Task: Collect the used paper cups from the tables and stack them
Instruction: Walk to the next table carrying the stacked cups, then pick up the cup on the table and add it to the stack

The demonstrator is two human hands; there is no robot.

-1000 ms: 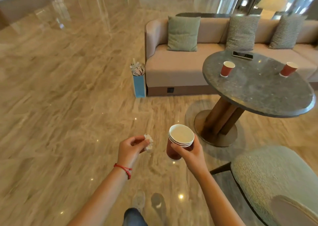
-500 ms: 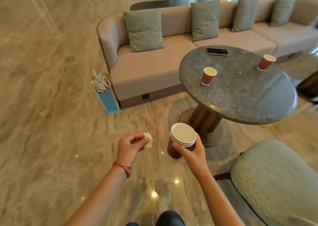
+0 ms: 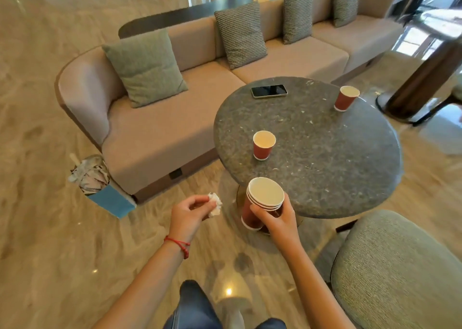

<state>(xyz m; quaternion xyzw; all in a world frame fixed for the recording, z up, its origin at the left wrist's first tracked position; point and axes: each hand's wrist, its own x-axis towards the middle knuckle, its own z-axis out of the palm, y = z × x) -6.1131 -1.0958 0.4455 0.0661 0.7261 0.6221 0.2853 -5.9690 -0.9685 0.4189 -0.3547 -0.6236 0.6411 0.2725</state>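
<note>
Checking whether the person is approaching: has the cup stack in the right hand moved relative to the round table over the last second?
Yes. The stack has come toward the table; its rim now overlaps the table's near edge, where floor separated them before.

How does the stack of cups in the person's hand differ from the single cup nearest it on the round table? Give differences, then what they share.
The stack of cups is several cups nested together, and the nearest cup is one alone. The stack is gripped by the right hand off the table; the nearest cup stands free on it. The stack leans, and the nearest cup stands upright. Both are red outside, pale inside.
</note>
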